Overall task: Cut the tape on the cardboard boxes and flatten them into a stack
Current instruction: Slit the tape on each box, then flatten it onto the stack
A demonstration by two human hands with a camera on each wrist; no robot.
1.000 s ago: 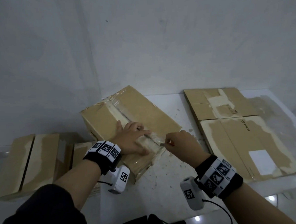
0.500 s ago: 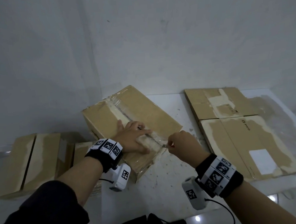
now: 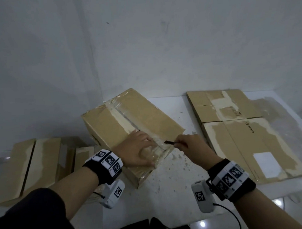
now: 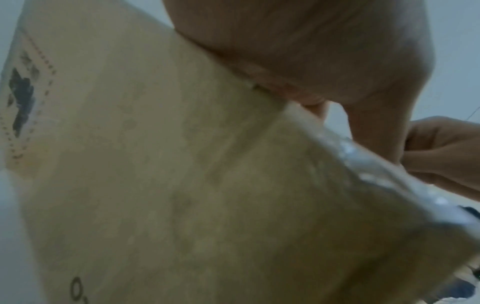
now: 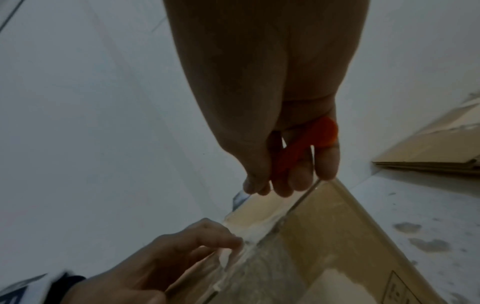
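Observation:
A sealed cardboard box [image 3: 129, 119] stands tilted on the white table [image 3: 169, 188], with clear tape [image 3: 119, 114] along its top seam. My left hand [image 3: 140, 151] lies on the box top near the front end, fingers stretched toward the seam and touching the tape [image 5: 233, 244]. My right hand [image 3: 191, 143] grips an orange-handled cutter [image 5: 306, 144]. Its dark blade [image 3: 168, 142] points left at the seam's near end, just beside my left fingertips. The left wrist view shows the box side [image 4: 182, 185] and the crinkled tape edge [image 4: 376, 170].
Flattened cardboard boxes [image 3: 237, 135] lie stacked on the table's right side. More brown boxes [image 3: 25, 164] sit lower at the left, beyond the table edge. A grey wall [image 3: 141, 43] closes the back. Paper scraps dot the table in front of the box.
My left hand has slid a little toward the box's near edge. The right hand has shifted slightly, and more of the blade shows at the seam's end.

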